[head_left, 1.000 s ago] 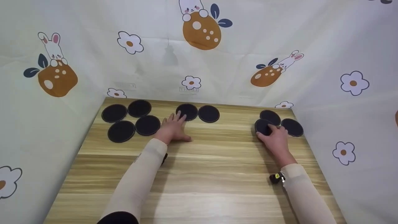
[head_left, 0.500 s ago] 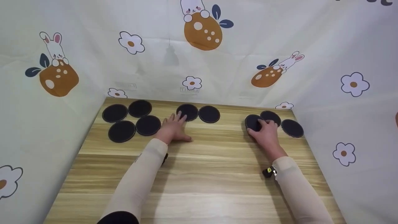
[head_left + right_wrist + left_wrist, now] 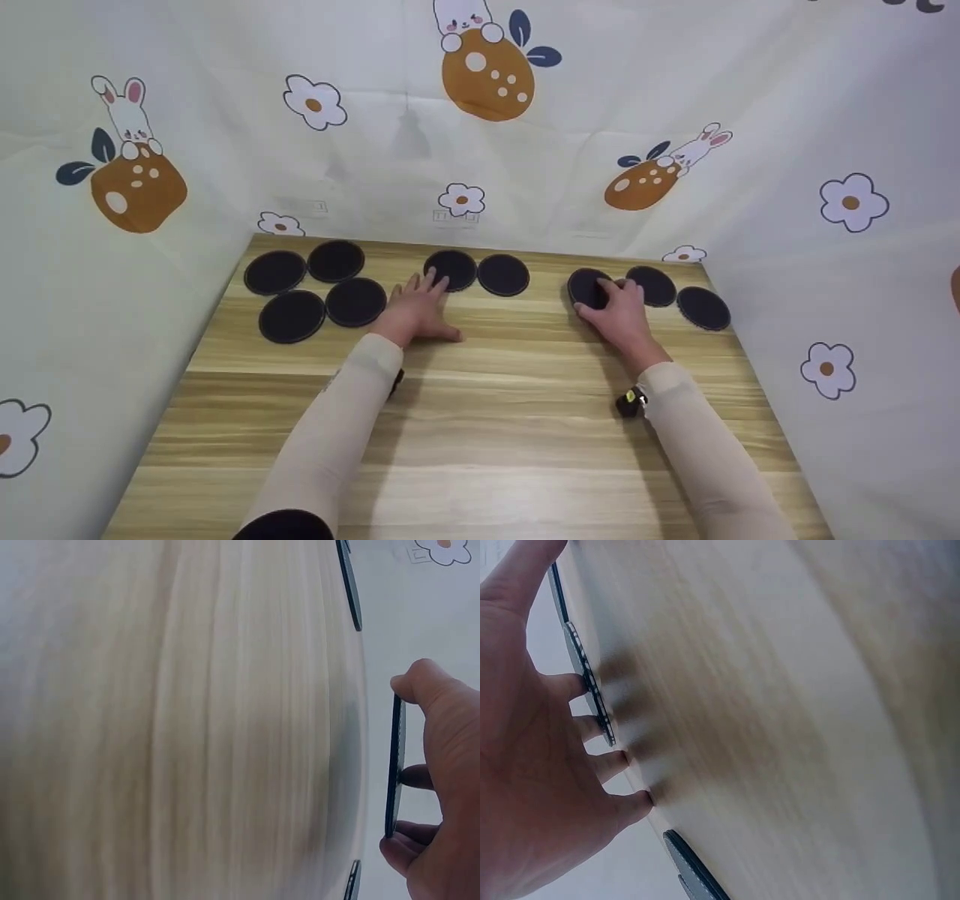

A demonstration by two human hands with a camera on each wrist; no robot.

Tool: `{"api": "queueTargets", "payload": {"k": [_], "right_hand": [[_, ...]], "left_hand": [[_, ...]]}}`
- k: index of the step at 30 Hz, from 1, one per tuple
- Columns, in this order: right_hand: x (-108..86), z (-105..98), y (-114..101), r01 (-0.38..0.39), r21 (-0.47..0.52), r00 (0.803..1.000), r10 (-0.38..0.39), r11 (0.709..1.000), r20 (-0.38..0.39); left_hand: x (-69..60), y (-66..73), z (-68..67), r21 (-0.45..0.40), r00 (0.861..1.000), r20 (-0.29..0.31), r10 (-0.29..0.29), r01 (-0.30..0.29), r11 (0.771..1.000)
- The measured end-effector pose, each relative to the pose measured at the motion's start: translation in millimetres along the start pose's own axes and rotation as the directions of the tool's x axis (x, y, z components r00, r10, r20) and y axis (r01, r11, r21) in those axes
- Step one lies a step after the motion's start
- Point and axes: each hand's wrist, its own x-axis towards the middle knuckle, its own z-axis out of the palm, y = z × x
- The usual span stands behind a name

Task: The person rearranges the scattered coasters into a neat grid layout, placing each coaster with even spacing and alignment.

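Between thumb and fingers, my right hand (image 3: 622,319) grips a round black coaster (image 3: 585,289) with a stitched edge by its rim. In the right wrist view this coaster (image 3: 394,765) is raised off the wooden table. My left hand (image 3: 414,311) is spread with straight fingers, some of them touching another black coaster (image 3: 454,264) near the back edge. That coaster lies edge to edge with a second coaster (image 3: 503,274) on its right. In the left wrist view, the fingertips of the left hand (image 3: 547,735) reach the coaster (image 3: 589,682) and the table.
Several black coasters (image 3: 292,316) lie grouped at the back left of the wooden table (image 3: 480,450). Two more, a coaster (image 3: 651,286) and a coaster (image 3: 703,308), lie at the back right. A printed cloth (image 3: 562,165) hangs around the back and sides.
My right hand has carried the coaster leftward, away from the two at the back right and toward the middle pair. The left hand has stayed in place.
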Motion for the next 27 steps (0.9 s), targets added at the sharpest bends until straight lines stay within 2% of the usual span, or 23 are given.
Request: {"api": "queueTargets", "payload": {"k": [13, 19, 27], "right_hand": [[17.8, 12.3, -21.3, 0.015, 0.04, 0.998, -0.017, 0.999, 0.067], [23.4, 15.3, -26.8, 0.004, 0.061, 0.997, -0.009, 0.998, 0.075], [33.9, 19.9, -33.7, 0.024, 0.01, 0.996, -0.025, 1.0, 0.08]], "left_hand": [[-13.8, 10.5, -7.7, 0.033, 1.0, -0.002, -0.003, 0.003, 0.999], [-12.8, 10.3, -8.0, 0.011, 1.0, -0.005, 0.006, -0.006, 1.0], [-12.0, 7.8, -5.6, 0.049, 0.999, -0.035, 0.009, -0.007, 0.999]]}}
